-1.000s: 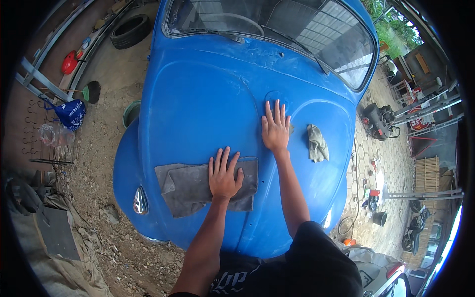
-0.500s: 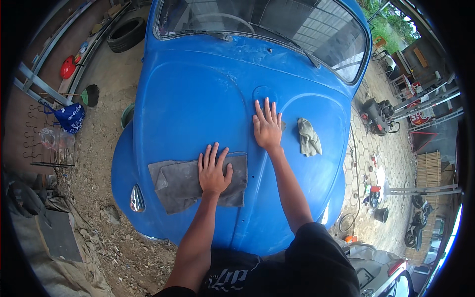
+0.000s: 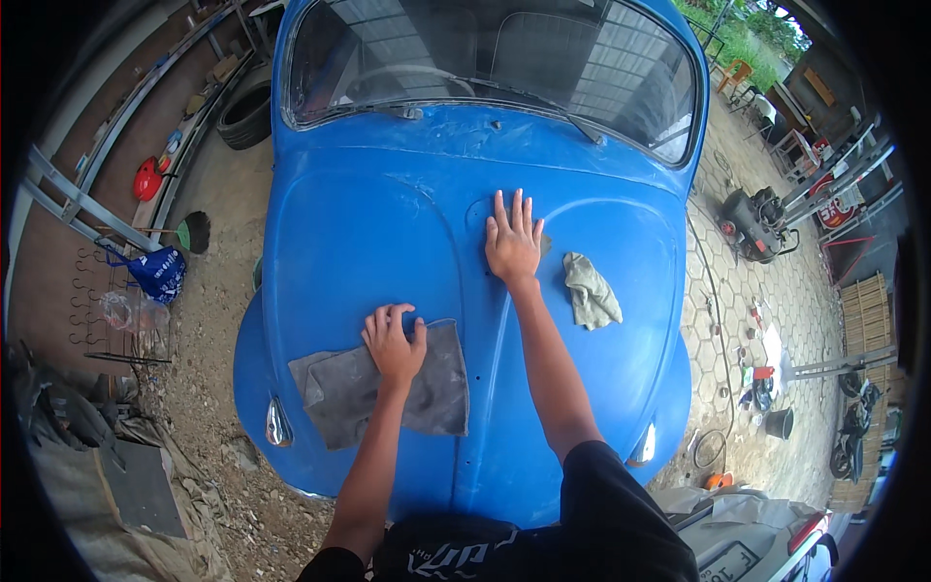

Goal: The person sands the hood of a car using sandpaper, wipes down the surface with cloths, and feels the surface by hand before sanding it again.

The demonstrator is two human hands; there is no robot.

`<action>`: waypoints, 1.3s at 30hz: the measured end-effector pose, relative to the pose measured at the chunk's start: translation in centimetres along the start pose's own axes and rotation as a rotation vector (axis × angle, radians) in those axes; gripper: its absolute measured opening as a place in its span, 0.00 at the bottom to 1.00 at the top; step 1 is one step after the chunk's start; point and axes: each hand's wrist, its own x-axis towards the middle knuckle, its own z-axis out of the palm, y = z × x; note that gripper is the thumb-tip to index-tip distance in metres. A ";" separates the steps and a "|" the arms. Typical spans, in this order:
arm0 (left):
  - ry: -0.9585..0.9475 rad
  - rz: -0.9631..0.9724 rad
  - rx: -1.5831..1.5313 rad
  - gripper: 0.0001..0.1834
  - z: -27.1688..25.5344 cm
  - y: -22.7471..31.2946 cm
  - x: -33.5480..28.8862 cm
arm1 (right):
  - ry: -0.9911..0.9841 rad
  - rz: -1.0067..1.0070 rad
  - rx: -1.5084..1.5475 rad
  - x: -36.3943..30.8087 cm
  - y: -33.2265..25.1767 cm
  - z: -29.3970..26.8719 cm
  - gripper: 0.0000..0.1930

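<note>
My right hand (image 3: 513, 245) lies flat on the blue car hood (image 3: 359, 233), fingers stretched, near its raised centre ridge. A small brownish patch shows beside that hand; I cannot tell whether it is a thing or a mark. To its right rests a crumpled grey-green rag (image 3: 591, 291). My left hand (image 3: 395, 347) is at the upper edge of a grey cloth (image 3: 434, 388) spread on the hood's lower left. Its fingers are curled over that edge and seem to grip it; the fingertips are partly hidden.
Beyond the hood are the windshield (image 3: 495, 63) and wipers. A tyre (image 3: 246, 116), a blue bag (image 3: 158, 274) and a red helmet-like object (image 3: 147, 179) are on the left. An engine-like machine (image 3: 758, 225) and a dark bucket (image 3: 779, 423) stand on the right paving.
My left hand's fingers went from stretched flat on the grey cloth to curled at its upper edge, and the cloth's edge has shifted. My right hand stays flat on the hood. The view has shifted.
</note>
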 end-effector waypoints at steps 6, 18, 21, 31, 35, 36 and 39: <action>0.167 0.194 0.048 0.14 5.3 1.4 17.9 | -0.032 0.118 -0.020 7.9 -1.2 1.1 0.29; 0.175 0.130 -0.119 0.08 7.5 3.4 22.2 | -0.057 -0.124 -0.069 3.2 -3.8 -1.5 0.27; 0.074 0.104 -0.275 0.08 7.4 2.0 22.9 | -0.151 -0.205 -0.120 -1.0 -6.2 -1.8 0.26; 0.162 0.193 0.037 0.19 7.3 1.1 21.2 | -0.139 -0.149 -0.121 -1.1 -6.6 -0.6 0.27; -0.006 0.225 0.080 0.24 7.0 0.8 21.5 | -0.133 -0.127 -0.114 -0.9 -5.7 -1.3 0.28; -0.014 0.233 0.075 0.24 7.1 0.6 21.3 | -0.088 -0.119 -0.081 1.4 -5.0 -1.1 0.28; -0.036 0.309 0.081 0.24 7.3 1.0 21.2 | -0.045 -0.023 -0.129 4.9 -3.5 -1.0 0.28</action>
